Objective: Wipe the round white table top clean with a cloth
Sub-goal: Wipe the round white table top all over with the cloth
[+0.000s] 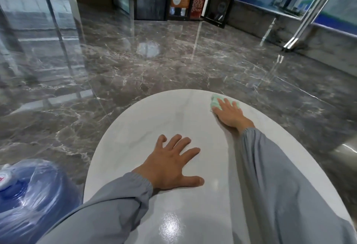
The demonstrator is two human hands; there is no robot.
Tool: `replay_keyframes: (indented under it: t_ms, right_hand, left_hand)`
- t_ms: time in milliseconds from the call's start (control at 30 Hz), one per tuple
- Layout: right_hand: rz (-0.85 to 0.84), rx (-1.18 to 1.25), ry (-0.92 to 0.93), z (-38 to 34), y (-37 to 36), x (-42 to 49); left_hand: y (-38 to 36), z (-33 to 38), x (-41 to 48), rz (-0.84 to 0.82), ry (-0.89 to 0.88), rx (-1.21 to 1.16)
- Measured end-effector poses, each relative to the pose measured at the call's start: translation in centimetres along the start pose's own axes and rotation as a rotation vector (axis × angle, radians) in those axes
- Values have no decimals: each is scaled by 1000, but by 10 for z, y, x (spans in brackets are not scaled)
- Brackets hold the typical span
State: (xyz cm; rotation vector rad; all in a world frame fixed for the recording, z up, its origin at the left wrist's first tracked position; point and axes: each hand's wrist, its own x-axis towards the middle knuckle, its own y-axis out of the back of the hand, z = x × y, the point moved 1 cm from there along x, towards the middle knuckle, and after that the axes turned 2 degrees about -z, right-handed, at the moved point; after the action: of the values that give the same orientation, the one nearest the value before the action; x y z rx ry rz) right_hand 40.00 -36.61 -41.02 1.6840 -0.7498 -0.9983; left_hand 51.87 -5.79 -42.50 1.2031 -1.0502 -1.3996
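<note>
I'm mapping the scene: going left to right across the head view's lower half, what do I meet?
Blue water jug → left hand, flat on the table top → right hand, pressing the green cloth.

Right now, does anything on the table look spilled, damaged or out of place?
Nothing stands out. The table top shows only grey veining and glare. The right hand presses the green cloth near its far edge; the left hand rests flat.

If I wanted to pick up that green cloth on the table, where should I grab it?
Probably grip the bunched-up corner of the green cloth that pokes out beyond the right hand, coming down from above. It lies low on the white table top, so only its raised folds give you something to pinch.
</note>
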Motion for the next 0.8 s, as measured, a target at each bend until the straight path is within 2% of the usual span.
replay_keyframes:
  t_ms: [100, 200, 400, 467, 567, 800]
  right_hand:
    - [50, 45, -201, 81, 6, -15]
    - [79, 55, -332, 132, 7, -29]
    - [47, 59, -394, 131, 4, -39]
    - [30, 59, -353, 113, 4, -38]
    - [-7, 25, -199, 65, 0, -33]
    - [-109, -118, 318, -140, -33, -31]
  left_hand:
    - [0, 1, 0, -12, 5, 0]
    - [0, 1, 0, 1, 0, 0]
    - [-3, 0, 2, 32, 0, 15]
    - [-2, 1, 2, 18, 7, 13]
    - [-1, 2, 2, 13, 6, 0]
    - [3, 4, 0, 33, -32, 4]
